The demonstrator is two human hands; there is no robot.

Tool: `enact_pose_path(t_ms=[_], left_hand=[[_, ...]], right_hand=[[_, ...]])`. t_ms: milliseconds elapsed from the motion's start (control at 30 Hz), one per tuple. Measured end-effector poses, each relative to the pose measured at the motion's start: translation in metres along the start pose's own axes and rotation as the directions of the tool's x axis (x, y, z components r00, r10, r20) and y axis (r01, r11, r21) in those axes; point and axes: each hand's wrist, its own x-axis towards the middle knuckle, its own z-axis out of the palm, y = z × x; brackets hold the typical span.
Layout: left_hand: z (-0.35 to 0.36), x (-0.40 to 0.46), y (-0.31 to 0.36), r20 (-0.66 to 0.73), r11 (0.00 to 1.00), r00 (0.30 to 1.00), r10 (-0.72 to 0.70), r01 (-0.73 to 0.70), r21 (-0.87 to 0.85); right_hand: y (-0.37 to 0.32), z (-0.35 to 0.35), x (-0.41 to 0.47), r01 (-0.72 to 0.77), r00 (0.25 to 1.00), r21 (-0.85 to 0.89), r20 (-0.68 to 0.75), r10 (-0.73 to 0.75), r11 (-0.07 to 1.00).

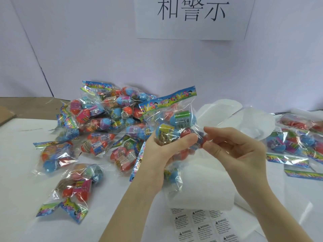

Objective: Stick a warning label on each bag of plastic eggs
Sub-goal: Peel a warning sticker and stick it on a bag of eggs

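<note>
Bag point(172, 119) of plastic eggs: held above the table point(21, 189), centre of view, header strip uppermost and tilted up to the right. Clear film, blue, red and orange eggs inside.

Left hand point(162, 151): curled round the lower part of the bag from the left, thumb laid across the front over a blue egg. Gripping the bag.

Right hand point(234, 145): at the bag's right edge, thumb and forefinger pinched together against the film beside a red egg. Whether a label sits between the fingertips: cannot tell. Remaining fingers loosely curled.

Label sheet point(201, 222): flat on the table below the hands, near the bottom edge; rows of white labels printed "WARNING". Upper part curled back into a white roll point(206, 186), directly under the held bag.

Backing paper point(227, 110): loose white sheets behind and to the right of the hands.

Pile point(108, 116) of bags: left of the held bag, heaped and overlapping, extending toward the near-left of the table.

Second group point(297, 137) of bags: right edge of view, lying flat, header strips toward the viewer.

Wall point(87, 49): white panels behind the table. Paper sign point(192, 16) with large black characters fixed at top centre.

Cardboard point(7, 112): brown, far left edge.
</note>
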Motion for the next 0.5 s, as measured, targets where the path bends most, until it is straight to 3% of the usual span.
enact_pose_path(t_ms=[500], left_hand=[[0.0020, -0.0003, 0.0047, -0.031, 1.000, 0.999, 0.020, -0.020, -0.006]], right_hand=[[-0.0025, -0.0057, 0.0038, -0.116, 0.993, 0.141, 0.049, 0.110, 0.983]])
